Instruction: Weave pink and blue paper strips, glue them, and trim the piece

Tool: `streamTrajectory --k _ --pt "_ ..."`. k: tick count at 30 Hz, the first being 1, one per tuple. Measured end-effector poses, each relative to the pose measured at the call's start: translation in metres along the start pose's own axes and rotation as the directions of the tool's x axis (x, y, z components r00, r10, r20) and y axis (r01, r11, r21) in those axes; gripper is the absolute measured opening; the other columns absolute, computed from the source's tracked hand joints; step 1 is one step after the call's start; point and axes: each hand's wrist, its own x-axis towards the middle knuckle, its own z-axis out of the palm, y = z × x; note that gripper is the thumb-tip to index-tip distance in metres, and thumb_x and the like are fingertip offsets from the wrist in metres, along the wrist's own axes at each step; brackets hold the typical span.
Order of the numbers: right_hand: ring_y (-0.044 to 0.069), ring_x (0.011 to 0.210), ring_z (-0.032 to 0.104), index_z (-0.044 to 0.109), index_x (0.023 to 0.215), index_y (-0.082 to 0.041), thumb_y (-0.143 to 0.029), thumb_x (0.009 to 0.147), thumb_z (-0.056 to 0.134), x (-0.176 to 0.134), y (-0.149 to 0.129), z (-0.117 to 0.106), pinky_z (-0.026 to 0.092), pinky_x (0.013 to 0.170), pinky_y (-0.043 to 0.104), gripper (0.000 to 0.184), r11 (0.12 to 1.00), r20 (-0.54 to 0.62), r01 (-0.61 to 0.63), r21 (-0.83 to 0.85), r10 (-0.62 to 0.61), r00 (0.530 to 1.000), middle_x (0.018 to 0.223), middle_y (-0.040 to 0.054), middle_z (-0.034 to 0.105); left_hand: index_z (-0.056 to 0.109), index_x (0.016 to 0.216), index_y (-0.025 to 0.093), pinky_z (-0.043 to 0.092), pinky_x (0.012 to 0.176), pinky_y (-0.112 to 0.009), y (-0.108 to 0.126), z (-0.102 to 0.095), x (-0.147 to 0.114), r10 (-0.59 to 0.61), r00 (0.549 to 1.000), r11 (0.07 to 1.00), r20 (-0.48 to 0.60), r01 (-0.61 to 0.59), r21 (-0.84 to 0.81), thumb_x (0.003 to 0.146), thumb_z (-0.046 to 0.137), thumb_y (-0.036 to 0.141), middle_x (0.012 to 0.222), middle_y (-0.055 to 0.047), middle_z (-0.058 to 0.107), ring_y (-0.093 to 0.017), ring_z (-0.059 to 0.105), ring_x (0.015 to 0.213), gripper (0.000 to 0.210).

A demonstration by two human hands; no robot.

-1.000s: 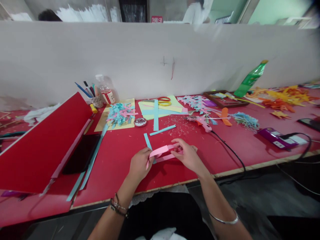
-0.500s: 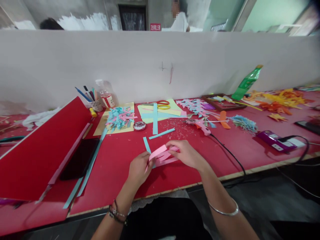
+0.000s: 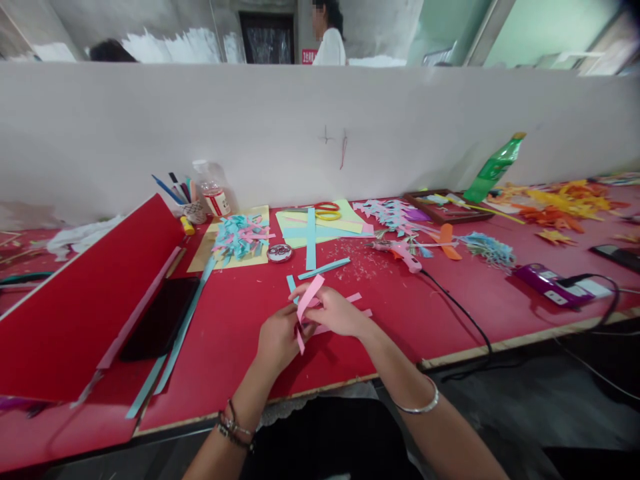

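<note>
- Left hand [image 3: 277, 340] closed around a pink paper strip [image 3: 307, 301], low over the red surface [image 3: 235, 313] near its front edge.
- Right hand [image 3: 334, 311] just beside the left one, fingers pinched on the same pink strip.
- One end of the pink strip sticking up and tilted to the right, the other end poking out below the left hand.
- More pink strips [image 3: 361, 305] lying flat on the surface, just past the right hand.
- Short blue strip [image 3: 291, 284] peeking out right behind the hands, another blue strip [image 3: 324, 268] a bit farther back.
- Pink glue gun [image 3: 404, 253] lying to the right, black cord trailing off the front edge.
- Scissors [image 3: 326, 211] with red and yellow handles on yellow paper at the back.
- Small round tin [image 3: 279, 253] near a pile of blue and pink paper bits [image 3: 239, 233].
- Big red board [image 3: 80, 300] propped up on the left, a black phone [image 3: 160, 319] beside it.
- Green bottle [image 3: 493, 168] leaning at the far right.
</note>
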Motion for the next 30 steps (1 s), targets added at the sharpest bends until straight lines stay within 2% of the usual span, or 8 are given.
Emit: streamTrajectory --k 5,9,11,13,15,17,23,30 --pt "0.011 0.073 0.057 0.051 0.104 -0.019 -0.014 0.076 0.046 0.002 -0.002 -0.002 0.045 0.065 0.023 0.029 0.999 0.13 0.039 -0.002 -0.039 0.991 0.08 0.0007 0.059 0.061 0.081 0.018 0.036 0.05 -0.02 -0.003 0.003 -0.001 -0.068 0.998 0.997 0.007 0.068 0.025 0.074 0.047 0.02 0.075 -0.005 0.064 -0.016 0.06 0.065 0.016" --pt "0.012 0.076 0.055 0.048 0.112 -0.019 -0.023 0.077 0.051 0.011 -0.005 -0.035 0.045 0.067 0.025 0.034 0.979 0.182 0.035 -0.2 0.002 0.983 0.087 0.0028 0.058 0.063 0.08 0.019 0.04 0.058 -0.02 -0.002 0.002 -0.001 -0.006 1.0 0.995 -0.001 0.005 -0.097 0.083 0.039 0.026 0.08 -0.004 0.064 -0.015 0.06 0.072 0.025" --pt "0.013 0.078 0.055 0.051 0.108 -0.019 -0.019 0.079 0.048 0.02 0.001 -0.057 0.044 0.072 0.027 0.029 0.897 0.031 0.015 -0.442 -0.002 1.0 0.09 0.0034 0.058 0.063 0.08 0.021 0.042 0.064 -0.02 -0.001 0.001 -0.002 0.035 0.999 0.983 -0.021 -0.039 -0.179 0.086 0.034 0.029 0.082 -0.002 0.065 -0.013 0.059 0.074 0.031" --pt "0.015 0.086 0.054 0.054 0.105 -0.019 -0.011 0.077 0.049 0.031 0.015 -0.075 0.041 0.079 0.029 0.03 0.731 -0.128 -0.053 -0.68 -0.046 0.991 0.096 0.0056 0.058 0.064 0.08 0.022 0.042 0.068 -0.02 -0.001 0.0 -0.002 0.048 0.998 0.97 -0.04 -0.057 -0.236 0.087 0.033 0.031 0.084 -0.002 0.065 -0.013 0.059 0.077 0.033" --pt "0.018 0.099 0.05 0.055 0.105 -0.016 -0.004 0.074 0.049 0.04 0.032 -0.086 0.037 0.086 0.03 0.034 0.54 -0.181 -0.126 -0.832 -0.05 0.982 0.106 0.0096 0.054 0.064 0.079 0.022 0.043 0.07 -0.02 -0.001 0.0 -0.002 0.043 0.998 0.962 -0.049 -0.054 -0.267 0.087 0.034 0.032 0.085 -0.002 0.065 -0.014 0.059 0.078 0.033" --pt "0.02 0.099 0.049 0.057 0.101 -0.013 -0.002 0.072 0.051 0.044 0.047 -0.091 0.037 0.085 0.031 0.032 0.503 -0.205 -0.162 -0.849 -0.031 0.978 0.103 0.0127 0.054 0.065 0.08 0.022 0.043 0.07 -0.02 -0.001 0.0 -0.002 0.044 0.998 0.958 -0.048 -0.056 -0.282 0.087 0.034 0.031 0.085 -0.002 0.065 -0.014 0.059 0.079 0.033" --pt "0.018 0.088 0.052 0.06 0.087 -0.014 -0.009 0.073 0.055 0.042 0.061 -0.095 0.039 0.078 0.028 0.016 0.506 -0.245 -0.19 -0.841 -0.045 0.968 0.093 0.0095 0.056 0.066 0.082 0.022 0.044 0.069 -0.02 -0.002 0.001 -0.002 0.064 0.995 0.951 -0.072 -0.082 -0.297 0.086 0.037 0.03 0.082 -0.002 0.065 -0.014 0.06 0.078 0.031" --pt "0.014 0.071 0.053 0.06 0.07 -0.016 -0.011 0.069 0.057 0.041 0.066 -0.103 0.038 0.065 0.023 0.006 0.59 -0.29 -0.19 -0.785 -0.079 0.954 0.079 0.0048 0.059 0.066 0.085 0.022 0.045 0.07 -0.022 -0.005 0.003 -0.003 0.079 0.994 0.953 -0.08 -0.099 -0.287 0.086 0.036 0.031 0.084 -0.003 0.065 -0.014 0.059 0.078 0.032"
